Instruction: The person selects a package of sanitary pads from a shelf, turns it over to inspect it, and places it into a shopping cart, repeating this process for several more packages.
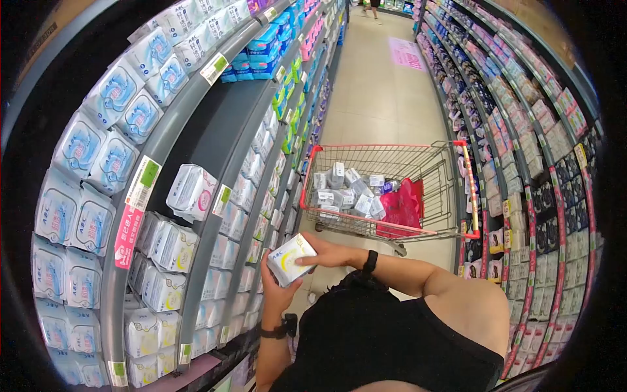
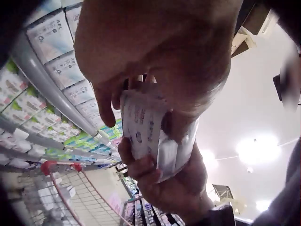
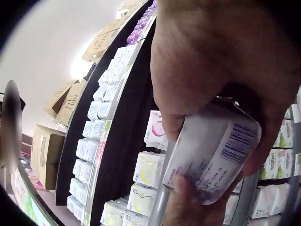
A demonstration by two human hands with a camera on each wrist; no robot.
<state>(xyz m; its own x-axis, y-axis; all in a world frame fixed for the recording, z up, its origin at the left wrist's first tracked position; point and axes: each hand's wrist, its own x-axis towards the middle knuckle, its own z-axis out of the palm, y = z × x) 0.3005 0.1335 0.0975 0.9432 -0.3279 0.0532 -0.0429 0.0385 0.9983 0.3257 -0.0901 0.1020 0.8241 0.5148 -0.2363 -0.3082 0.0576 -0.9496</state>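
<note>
Both hands hold one white and yellow package in front of the chest in the head view. The package (image 1: 291, 260) has its yellow-printed face up. The left hand (image 1: 279, 291) grips its left and lower side, and the right hand (image 1: 325, 252) grips its right side with the thumb on the face. In the left wrist view the package (image 2: 153, 132) sits between the left hand (image 2: 160, 56) and the right hand (image 2: 171, 181). Fingers of both curl round it. A barcode shows on the package (image 3: 214, 150) in the right wrist view, under the right hand (image 3: 221, 61).
A shopping cart (image 1: 385, 230) with several small packages (image 1: 353, 189) and a red bag (image 1: 400, 209) stands ahead. Shelves of packages (image 1: 117, 157) line the left, and more shelves (image 1: 522, 196) the right. A pink-printed package (image 1: 191, 192) lies on the left shelf. A person (image 1: 373, 9) is far down the aisle.
</note>
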